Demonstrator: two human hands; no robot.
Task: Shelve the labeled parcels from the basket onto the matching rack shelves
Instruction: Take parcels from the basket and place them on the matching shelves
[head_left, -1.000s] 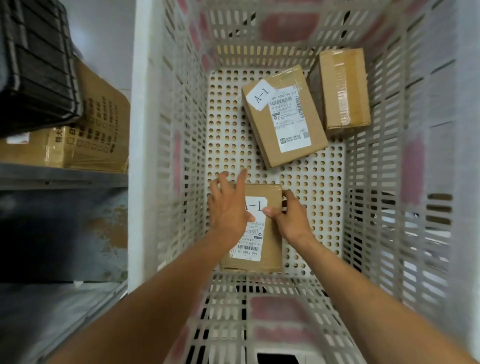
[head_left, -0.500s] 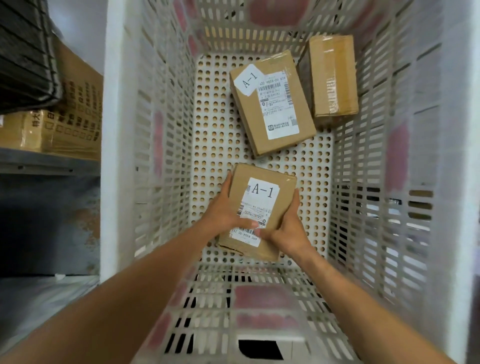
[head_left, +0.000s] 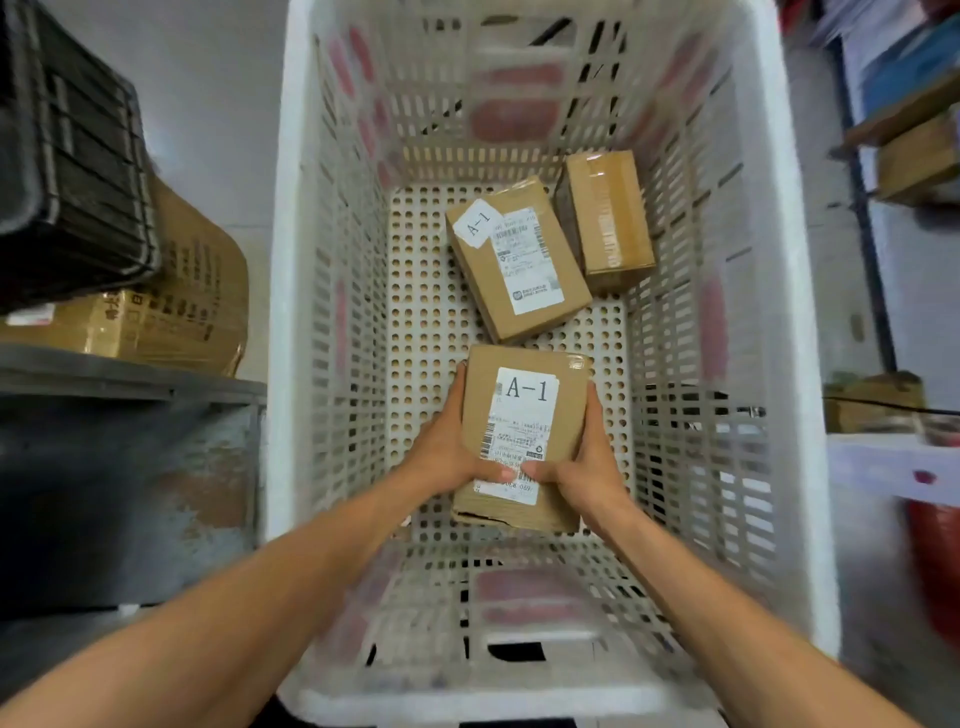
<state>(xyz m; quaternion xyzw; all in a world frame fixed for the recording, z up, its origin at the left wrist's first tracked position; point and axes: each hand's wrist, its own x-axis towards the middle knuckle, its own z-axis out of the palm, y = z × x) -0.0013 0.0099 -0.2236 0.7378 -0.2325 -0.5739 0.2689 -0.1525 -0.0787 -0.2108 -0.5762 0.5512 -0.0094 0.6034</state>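
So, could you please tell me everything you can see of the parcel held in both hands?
The held parcel is a brown cardboard box, its near edge creased. A white label reading A-1, with barcodes, faces up. The left hand and right hand grip its long sides, inside the white basket.

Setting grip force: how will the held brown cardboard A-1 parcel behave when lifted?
Probably stiff: brown cardboard A-1 parcel shows flat faces between left hand and right hand. Crumpled near edge suggests it dents. Flat-sided, unlikely to roll.
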